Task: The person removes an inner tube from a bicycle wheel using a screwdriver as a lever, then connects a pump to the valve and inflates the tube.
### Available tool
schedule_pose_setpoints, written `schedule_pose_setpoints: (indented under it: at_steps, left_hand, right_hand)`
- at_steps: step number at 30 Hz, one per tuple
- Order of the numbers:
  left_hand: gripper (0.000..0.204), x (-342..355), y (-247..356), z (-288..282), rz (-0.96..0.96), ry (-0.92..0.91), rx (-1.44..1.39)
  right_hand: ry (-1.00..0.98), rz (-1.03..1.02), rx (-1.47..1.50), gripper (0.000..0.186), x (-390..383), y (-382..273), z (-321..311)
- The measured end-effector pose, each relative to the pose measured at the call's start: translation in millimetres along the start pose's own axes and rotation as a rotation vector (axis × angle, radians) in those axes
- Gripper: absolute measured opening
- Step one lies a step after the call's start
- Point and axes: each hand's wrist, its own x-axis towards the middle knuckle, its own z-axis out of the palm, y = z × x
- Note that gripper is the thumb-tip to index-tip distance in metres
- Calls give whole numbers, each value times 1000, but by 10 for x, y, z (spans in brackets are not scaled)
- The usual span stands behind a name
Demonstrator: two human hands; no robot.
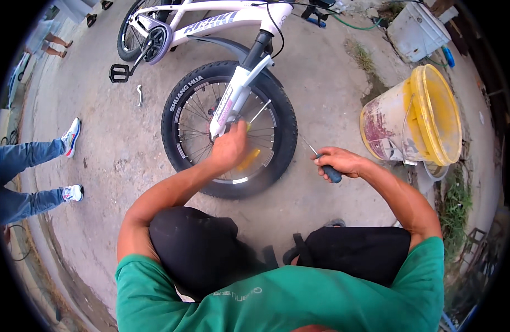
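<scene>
Holding blue-handled tool (332, 174) right of front wheel (197, 131): right hand (341, 161), elbow bent outward, fingers curled round handle. Left hand (230, 148) at lower end of white fork (233, 99), back upward; whether fingers pinch anything, cannot tell. Lettering on tyre (286, 122), fork, frame (222, 21).

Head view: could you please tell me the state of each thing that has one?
Front wheel: fitted in the fork.
Left hand: fingers curled at the fork's lower end; grip unclear.
Screwdriver: held in the right hand.
Pedal: attached to the bicycle.
Small pale tool: lying on the ground.
Yellow-rimmed bucket: open, stained.
White bucket: dirty.
</scene>
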Motion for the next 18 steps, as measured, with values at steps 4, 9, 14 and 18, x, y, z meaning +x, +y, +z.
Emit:
schedule_pose_setpoints:
  at_steps: [4,9,14,18]
  left_hand:
    - [57,-10,-77,103,92,71,36]
    - [65,21,-65,61,114,74,67]
    - [69,148,-44,97,60,20,96]
    - [71,189,-38,86,-4,-25,96]
  right_hand:
    - [136,-201,-160,46,-74,-49,-62]
    - [170,-257,-428,50,-371,-209,86]
    - [-55,-194,89,53,-449,-316,152]
    - [-8,-74,309,52,-155,-189,247]
